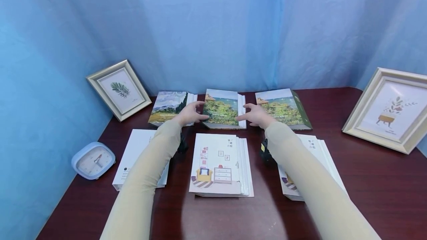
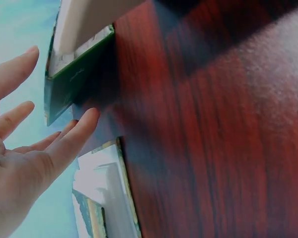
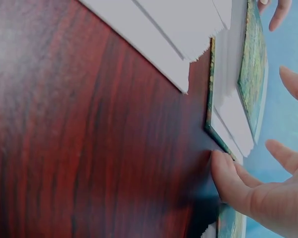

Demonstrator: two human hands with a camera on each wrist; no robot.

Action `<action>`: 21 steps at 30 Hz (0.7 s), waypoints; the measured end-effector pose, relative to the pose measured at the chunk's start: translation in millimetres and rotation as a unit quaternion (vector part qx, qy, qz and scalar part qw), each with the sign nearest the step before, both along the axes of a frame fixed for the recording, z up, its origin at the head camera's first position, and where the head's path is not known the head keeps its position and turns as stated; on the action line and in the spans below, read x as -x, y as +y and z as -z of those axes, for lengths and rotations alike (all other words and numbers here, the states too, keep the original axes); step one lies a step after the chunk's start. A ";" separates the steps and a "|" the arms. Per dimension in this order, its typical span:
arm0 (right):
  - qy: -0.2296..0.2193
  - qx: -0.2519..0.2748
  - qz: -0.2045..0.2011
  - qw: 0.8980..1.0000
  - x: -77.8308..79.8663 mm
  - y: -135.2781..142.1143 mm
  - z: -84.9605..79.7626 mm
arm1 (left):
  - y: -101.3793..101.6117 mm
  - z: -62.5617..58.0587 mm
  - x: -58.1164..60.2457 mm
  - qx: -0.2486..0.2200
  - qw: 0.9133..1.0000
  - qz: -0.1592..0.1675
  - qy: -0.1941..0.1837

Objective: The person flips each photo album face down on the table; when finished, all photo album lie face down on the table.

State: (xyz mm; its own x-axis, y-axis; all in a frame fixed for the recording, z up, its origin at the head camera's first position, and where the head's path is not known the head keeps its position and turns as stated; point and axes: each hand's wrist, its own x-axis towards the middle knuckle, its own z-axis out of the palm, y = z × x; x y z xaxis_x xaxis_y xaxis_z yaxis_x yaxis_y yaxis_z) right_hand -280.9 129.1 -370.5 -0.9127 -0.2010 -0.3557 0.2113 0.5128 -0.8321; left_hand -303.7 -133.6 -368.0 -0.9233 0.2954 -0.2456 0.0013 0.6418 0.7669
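A photo album (image 1: pixel 220 108) with a painted landscape cover lies in the middle of the back row. At its left side is my left hand (image 1: pixel 191 113), fingers spread; in the left wrist view these fingers (image 2: pixel 87 121) are near the album's green spine (image 2: pixel 72 87). My right hand (image 1: pixel 257 116) reaches to the opposite side, where the white page edges show. Seen from the right wrist, its fingertips (image 3: pixel 219 161) are right at the album's lower cover corner. Neither hand is curled round anything.
Similar landscape albums flank it, one on the left (image 1: pixel 166 108) and one on the right (image 1: pixel 283 108). White albums lie in front at left (image 1: pixel 130 155), middle (image 1: pixel 217 166) and right (image 1: pixel 328 162). A blue clock (image 1: pixel 94 160) and two picture frames, left (image 1: pixel 120 90) and right (image 1: pixel 388 110), stand outside.
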 end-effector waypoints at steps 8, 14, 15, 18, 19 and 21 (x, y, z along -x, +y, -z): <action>0.000 0.005 0.006 1.000 2.7 -1.9 5.4 | 1.5 6.0 -1.7 -0.020 1.000 0.001 -0.007; -0.005 0.021 0.010 1.000 -1.8 -1.9 2.3 | 4.5 8.4 -3.4 -0.025 1.000 0.010 -0.009; -0.009 0.028 0.013 0.999 -2.3 -2.5 1.7 | 4.8 9.1 -3.2 -0.023 1.000 0.012 -0.008; -0.024 0.050 0.024 0.998 -1.3 -3.9 2.8 | 6.2 10.8 -1.8 -0.012 1.000 0.021 -0.004; -0.027 0.056 0.028 0.998 -1.3 -4.4 2.9 | 6.5 11.0 -1.5 -0.010 1.000 0.023 -0.003; -0.036 0.065 0.035 0.997 0.5 -4.7 5.0 | 7.0 11.5 -0.9 -0.010 1.000 0.025 -0.002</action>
